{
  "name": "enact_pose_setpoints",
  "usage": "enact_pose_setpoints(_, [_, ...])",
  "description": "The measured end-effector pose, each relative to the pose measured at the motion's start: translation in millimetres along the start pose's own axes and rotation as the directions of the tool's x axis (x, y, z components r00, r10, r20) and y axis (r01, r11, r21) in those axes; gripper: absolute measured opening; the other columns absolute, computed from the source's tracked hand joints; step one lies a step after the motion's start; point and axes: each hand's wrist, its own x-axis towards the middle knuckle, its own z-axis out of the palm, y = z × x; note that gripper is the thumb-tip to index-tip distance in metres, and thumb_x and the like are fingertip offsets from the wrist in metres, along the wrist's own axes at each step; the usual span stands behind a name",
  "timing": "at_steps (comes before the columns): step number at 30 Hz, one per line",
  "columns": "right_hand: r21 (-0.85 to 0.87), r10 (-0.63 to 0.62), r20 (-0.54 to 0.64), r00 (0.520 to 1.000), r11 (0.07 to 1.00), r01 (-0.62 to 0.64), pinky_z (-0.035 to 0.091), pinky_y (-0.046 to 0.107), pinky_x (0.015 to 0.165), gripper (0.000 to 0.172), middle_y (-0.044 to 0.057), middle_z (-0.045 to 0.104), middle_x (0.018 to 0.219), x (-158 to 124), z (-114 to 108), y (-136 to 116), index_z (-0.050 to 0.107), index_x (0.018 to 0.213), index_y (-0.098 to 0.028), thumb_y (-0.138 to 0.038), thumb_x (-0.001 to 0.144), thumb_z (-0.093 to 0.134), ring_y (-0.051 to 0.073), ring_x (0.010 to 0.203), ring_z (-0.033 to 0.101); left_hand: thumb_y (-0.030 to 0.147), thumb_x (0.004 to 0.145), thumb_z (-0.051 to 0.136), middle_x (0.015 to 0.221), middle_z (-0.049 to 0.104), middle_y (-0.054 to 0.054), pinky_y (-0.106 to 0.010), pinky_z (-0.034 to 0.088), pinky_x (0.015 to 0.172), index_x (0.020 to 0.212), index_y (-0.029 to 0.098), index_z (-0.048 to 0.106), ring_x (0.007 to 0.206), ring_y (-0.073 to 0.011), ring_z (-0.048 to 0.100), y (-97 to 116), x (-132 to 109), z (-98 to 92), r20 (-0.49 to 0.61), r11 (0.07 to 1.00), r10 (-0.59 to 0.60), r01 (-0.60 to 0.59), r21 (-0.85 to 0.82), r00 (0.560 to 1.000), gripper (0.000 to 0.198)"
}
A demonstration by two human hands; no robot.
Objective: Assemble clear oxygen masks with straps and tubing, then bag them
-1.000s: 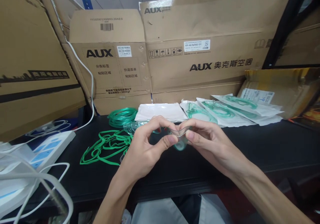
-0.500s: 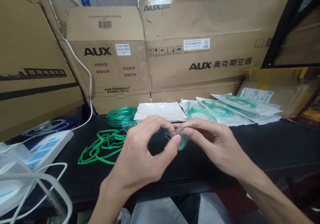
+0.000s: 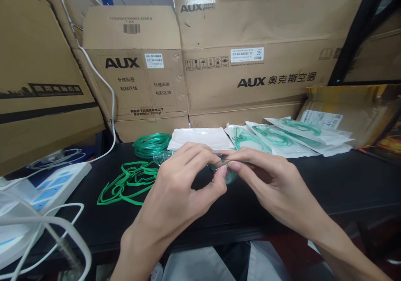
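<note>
My left hand [image 3: 178,189] and my right hand [image 3: 269,185] meet over the middle of the black table [image 3: 328,185]. Both pinch a small clear, green-tinted plastic mask [image 3: 224,170] between thumbs and fingertips, squeezing it nearly flat. Most of the mask is hidden by my fingers. Loose green elastic straps [image 3: 128,182] lie on the table left of my left hand, and a coil of green tubing [image 3: 152,143] sits behind them.
Sealed white packets with green tubing [image 3: 282,141] fan out at the back right, and a flat white packet [image 3: 202,138] lies behind my hands. Cardboard AUX boxes [image 3: 219,63] wall the back. A white power strip [image 3: 40,189] and white cables [image 3: 46,226] crowd the left.
My thumbs and fingers have closed together, pressing the open mask flatter. Both hands shifted slightly left and lower.
</note>
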Motion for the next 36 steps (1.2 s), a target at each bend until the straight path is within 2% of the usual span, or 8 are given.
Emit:
enact_pose_setpoints(6, [-0.071,0.008,-0.024,1.0,0.997,-0.01,0.052,0.03,0.089,0.013,0.002,0.076,0.109,0.0,1.5,-0.3,0.071,0.104,-0.027,-0.027,0.102,0.059,0.021,0.102,0.07,0.01,0.093,0.061,0.093,0.065,-0.003,-0.03,0.047,0.092,0.092,0.018,0.059,0.1,-0.0179,0.062,0.4,1.3,4.8,-0.002,0.999,-0.036,0.036,-0.014,0.999,0.009])
enact_pose_setpoints(12, [-0.168,-0.054,-0.071,0.996,0.985,0.042,0.05,0.034,0.097,0.017,0.004,0.075,0.116,-1.6,5.7,-1.3,0.072,0.108,-0.027,-0.023,0.102,0.057,0.023,0.11,0.069,0.012,0.094,0.059,0.096,0.063,-0.003,-0.033,0.046,0.091,0.089,0.021,0.054,0.103,-0.0198,0.061,0.2,-0.4,11.2,-0.039,0.999,-0.051,0.051,0.014,0.998,0.011])
enact_pose_setpoints(15, [-0.164,-0.047,-0.084,0.995,0.986,0.033,0.051,0.034,0.095,0.017,0.004,0.074,0.116,-1.4,7.2,-1.5,0.072,0.109,-0.027,-0.022,0.101,0.057,0.024,0.107,0.069,0.012,0.094,0.059,0.098,0.064,-0.003,-0.033,0.046,0.092,0.09,0.021,0.055,0.104,-0.02,0.061,-1.5,0.8,14.0,-0.06,0.999,-0.048,0.048,0.013,0.997,0.011])
enact_pose_setpoints(18, [-0.04,0.04,-0.059,0.997,0.998,-0.043,0.052,0.032,0.086,0.016,0.003,0.073,0.113,1.8,4.6,-1.1,0.072,0.108,-0.028,-0.026,0.102,0.057,0.022,0.098,0.068,0.012,0.093,0.061,0.094,0.065,-0.003,-0.032,0.047,0.091,0.09,0.02,0.058,0.101,-0.0188,0.061,-3.1,2.1,12.3,-0.053,0.997,-0.075,0.073,-0.041,0.996,0.009])
enact_pose_setpoints(21, [0.185,0.117,0.033,0.993,0.975,-0.121,0.051,0.028,0.083,0.016,0.002,0.072,0.103,5.8,-2.8,1.0,0.074,0.104,-0.028,-0.03,0.103,0.058,0.019,0.094,0.065,0.015,0.092,0.068,0.099,0.067,-0.002,-0.032,0.047,0.096,0.092,0.02,0.061,0.104,-0.0185,0.062,-4.8,1.7,7.8,0.025,0.968,-0.126,0.129,-0.215,0.992,0.008])
enact_pose_setpoints(26, [0.513,0.158,0.188,0.969,0.826,-0.234,0.05,0.026,0.083,0.014,0.001,0.067,0.098,7.4,-12.2,5.9,0.074,0.101,-0.025,-0.031,0.102,0.061,0.017,0.094,0.063,0.021,0.093,0.07,0.102,0.067,0.0,-0.03,0.045,0.101,0.097,0.024,0.062,0.109,-0.0173,0.063,-5.3,-1.1,4.2,0.132,0.844,-0.197,0.237,-0.481,0.971,0.009])
enact_pose_setpoints(32, [0.618,0.118,0.26,0.958,0.742,-0.259,0.05,0.028,0.089,0.008,0.001,0.068,0.101,7.9,-9.2,9.3,0.074,0.096,-0.024,-0.016,0.093,0.072,0.017,0.1,0.063,0.018,0.09,0.075,0.099,0.067,0.001,-0.03,0.046,0.094,0.095,0.024,0.065,0.099,-0.0163,0.062,-4.4,-2.2,1.7,0.168,0.803,-0.193,0.254,-0.539,0.967,0.012])
enact_pose_setpoints(36, [0.664,0.124,0.28,0.952,0.691,-0.285,0.049,0.031,0.09,0.005,0.002,0.068,0.101,7.4,-8.6,12.7,0.074,0.093,-0.023,-0.018,0.094,0.072,0.018,0.101,0.063,0.019,0.093,0.071,0.099,0.067,-0.001,-0.032,0.046,0.093,0.096,0.023,0.066,0.099,-0.0175,0.062,-6.6,-2.3,2.4,0.187,0.768,-0.166,0.246,-0.591,0.968,0.007])
